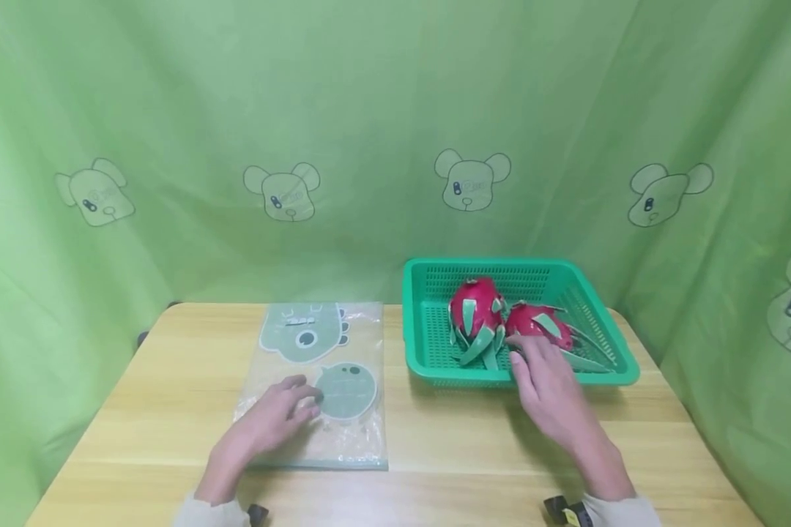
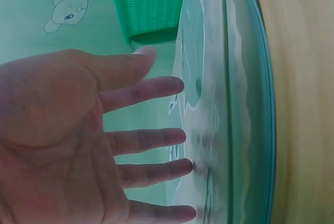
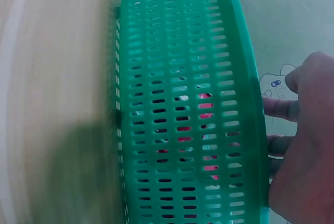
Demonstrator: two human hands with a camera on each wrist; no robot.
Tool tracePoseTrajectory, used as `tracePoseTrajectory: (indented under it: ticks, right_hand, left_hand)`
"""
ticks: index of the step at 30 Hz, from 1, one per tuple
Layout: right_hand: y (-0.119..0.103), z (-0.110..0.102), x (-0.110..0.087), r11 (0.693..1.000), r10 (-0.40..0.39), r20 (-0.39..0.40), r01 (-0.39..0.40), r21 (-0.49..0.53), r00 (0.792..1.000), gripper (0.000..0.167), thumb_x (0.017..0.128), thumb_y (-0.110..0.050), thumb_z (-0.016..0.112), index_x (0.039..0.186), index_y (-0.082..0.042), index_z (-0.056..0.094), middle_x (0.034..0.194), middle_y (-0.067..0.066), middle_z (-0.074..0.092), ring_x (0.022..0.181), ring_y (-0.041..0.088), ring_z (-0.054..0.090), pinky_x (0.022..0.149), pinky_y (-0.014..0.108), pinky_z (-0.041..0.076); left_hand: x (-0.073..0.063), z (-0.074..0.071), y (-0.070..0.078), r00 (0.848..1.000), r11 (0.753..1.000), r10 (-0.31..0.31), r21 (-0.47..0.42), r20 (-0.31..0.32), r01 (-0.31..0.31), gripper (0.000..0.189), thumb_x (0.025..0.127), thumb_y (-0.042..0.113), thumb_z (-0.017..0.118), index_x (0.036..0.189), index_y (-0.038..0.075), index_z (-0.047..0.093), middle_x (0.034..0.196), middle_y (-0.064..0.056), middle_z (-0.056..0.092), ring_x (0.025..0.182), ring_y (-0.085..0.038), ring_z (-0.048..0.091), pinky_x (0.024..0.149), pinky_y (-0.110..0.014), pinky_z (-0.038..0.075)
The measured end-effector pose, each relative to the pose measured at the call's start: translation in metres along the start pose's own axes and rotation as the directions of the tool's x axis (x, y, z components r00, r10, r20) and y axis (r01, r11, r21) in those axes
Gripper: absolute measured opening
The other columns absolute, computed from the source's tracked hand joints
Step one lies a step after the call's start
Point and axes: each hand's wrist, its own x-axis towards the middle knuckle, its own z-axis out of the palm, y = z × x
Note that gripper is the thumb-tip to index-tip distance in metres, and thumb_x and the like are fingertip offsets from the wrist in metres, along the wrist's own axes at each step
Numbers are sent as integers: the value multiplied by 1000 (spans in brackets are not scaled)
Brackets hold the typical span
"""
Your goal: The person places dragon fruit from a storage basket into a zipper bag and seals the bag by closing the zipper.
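Observation:
A flat, clear plastic bag (image 1: 290, 454) with a green cartoon dinosaur print lies on the left of the table. Over its lower left part is my left hand (image 1: 273, 417), fingers reaching onto the print; the left wrist view shows them spread and holding nothing. My right hand (image 1: 550, 384) reaches over the front rim of a green plastic basket (image 1: 448, 374). Inside are two red dragon fruits with green scales, one at the left (image 1: 472, 304) and one at the right (image 1: 530, 320). The right fingertips are close by the right fruit, loosely bent; their tips are partly hidden in the right wrist view.
The wooden table (image 1: 158, 410) carries both the bag and the basket. A green curtain (image 1: 369, 88) with bear-head prints hangs behind the table and along its sides. The basket's slotted wall (image 3: 177, 78) stands between the right wrist and the fruits.

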Motion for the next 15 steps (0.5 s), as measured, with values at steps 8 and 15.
tracePoseTrajectory:
  ticks: [8,15]
  right_hand:
    - [-5,9,-1,987,-19,16,21,-160,1000,28,106,-20,51,125,-2,63,120,16,63,115,39,54,89,59,44]
    - [-7,11,-4,969,-14,37,23,-245,999,27,106,-23,52,117,-4,67,113,15,65,109,37,55,84,56,45]
  left_hand:
    - [-7,0,7,998,999,-39,-6,49,39,34,98,23,69,128,6,69,150,-33,43,140,-53,37,114,-69,29]
    - [-6,4,9,993,997,-70,-9,93,71,45,87,23,80,129,11,69,156,-32,35,144,-57,28,113,-74,23]
